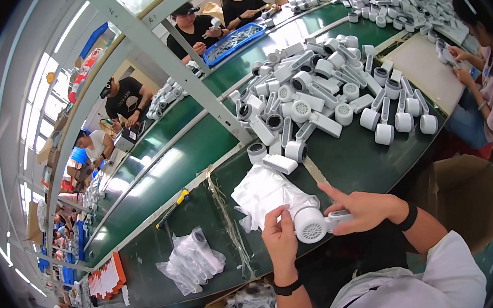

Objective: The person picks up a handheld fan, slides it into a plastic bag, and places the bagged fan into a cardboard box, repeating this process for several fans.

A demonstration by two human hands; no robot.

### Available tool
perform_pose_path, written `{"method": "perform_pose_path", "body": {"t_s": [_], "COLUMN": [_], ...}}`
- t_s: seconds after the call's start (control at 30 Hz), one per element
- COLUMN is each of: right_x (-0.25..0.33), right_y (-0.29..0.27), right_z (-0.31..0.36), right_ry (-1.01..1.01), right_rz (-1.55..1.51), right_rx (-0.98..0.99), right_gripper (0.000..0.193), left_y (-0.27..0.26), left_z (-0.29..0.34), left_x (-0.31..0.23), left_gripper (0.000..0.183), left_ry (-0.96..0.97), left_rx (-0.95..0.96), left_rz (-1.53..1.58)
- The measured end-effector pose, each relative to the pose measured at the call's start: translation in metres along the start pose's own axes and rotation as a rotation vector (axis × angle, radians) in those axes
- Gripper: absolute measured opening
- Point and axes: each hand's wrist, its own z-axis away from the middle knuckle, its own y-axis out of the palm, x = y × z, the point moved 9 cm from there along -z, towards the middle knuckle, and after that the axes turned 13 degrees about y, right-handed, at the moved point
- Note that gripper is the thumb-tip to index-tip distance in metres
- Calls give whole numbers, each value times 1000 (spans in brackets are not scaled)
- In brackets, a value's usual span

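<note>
A white handheld fan (311, 227) with a round grille is at the table's near edge. My right hand (367, 210) holds it by the handle, index finger stretched out over the bags and the others around the handle. Just left of the fan's head, my left hand (280, 239) pinches the edge of a plastic bag, thumb and forefinger together. That edge belongs to a stack of thin whitish plastic bags (264, 189) lying flat beyond the hands. One more white fan (280, 163) rests on the stack's far edge.
A big heap of white fans (311, 89) covers the table beyond. To the left lie bagged fans (192, 261), a yellow-black cutter (173, 209) and orange-white boxes (107, 277). Cardboard boxes (464, 199) stand below the table. A co-worker (489, 74) sits at the right; others work across the conveyor.
</note>
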Motion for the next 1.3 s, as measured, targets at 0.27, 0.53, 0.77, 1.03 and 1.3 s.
{"method": "perform_pose_path", "body": {"t_s": [0.27, 0.53, 0.77, 1.03, 1.3], "right_x": [-3, -8, -28, -26, 52], "right_y": [18, 17, 20, 33, 25], "right_z": [-29, -29, -37, -43, -14], "right_ry": [246, 279, 269, 92, -220], "right_rz": [-28, -54, -517, -977, -173], "right_rx": [335, -103, -347, -384, -781], "right_gripper": [78, 65, 73, 46, 32], "left_y": [-19, -4, 46, -14, 22], "left_z": [-3, 9, 46, 42, 61], "left_x": [-1, -41, -61, -17, 32], "left_gripper": [13, 9, 15, 30, 51], "left_ry": [209, 478, 678, 327, -220], "left_rx": [121, 102, 260, -14, 244], "left_rz": [-150, -459, -474, 33, 766]}}
